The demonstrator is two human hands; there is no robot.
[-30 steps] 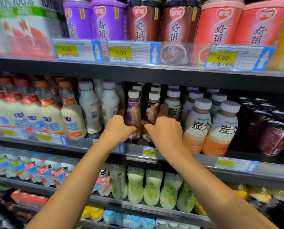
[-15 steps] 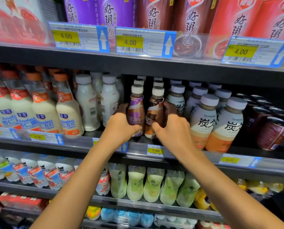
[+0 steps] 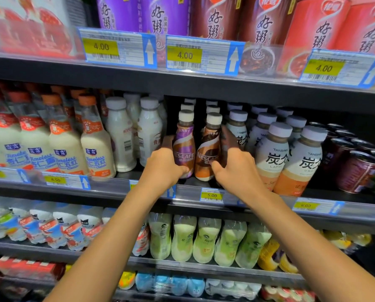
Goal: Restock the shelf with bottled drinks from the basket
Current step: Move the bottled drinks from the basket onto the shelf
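Restocking step: fronting two Nescafé bottles on the middle shelf (image 3: 321, 192); judged close to the end of this placement.
Left hand (image 3: 162, 164): thumb across the front of the purple Nescafé bottle (image 3: 183, 147), fingers wrapped round its far side, gripping it.
Right hand (image 3: 236, 168): thumb on the front of the brown Nescafé bottle (image 3: 208, 149), fingers curled behind it, gripping; Tanbing latte bottles (image 3: 273, 158) just outside those fingers.
Bottles: upright, side by side between the two thumbs; bases on the shelf or just off it, cannot tell.
Behind the fingertips: more white-capped bottles in rows.
Below the wrists: 5.00 price tag (image 3: 212, 195).
Basket: not in view.
Next move: probably calls for seating both bases flat, labels forward, then loosening both grips without nudging the neighbours.
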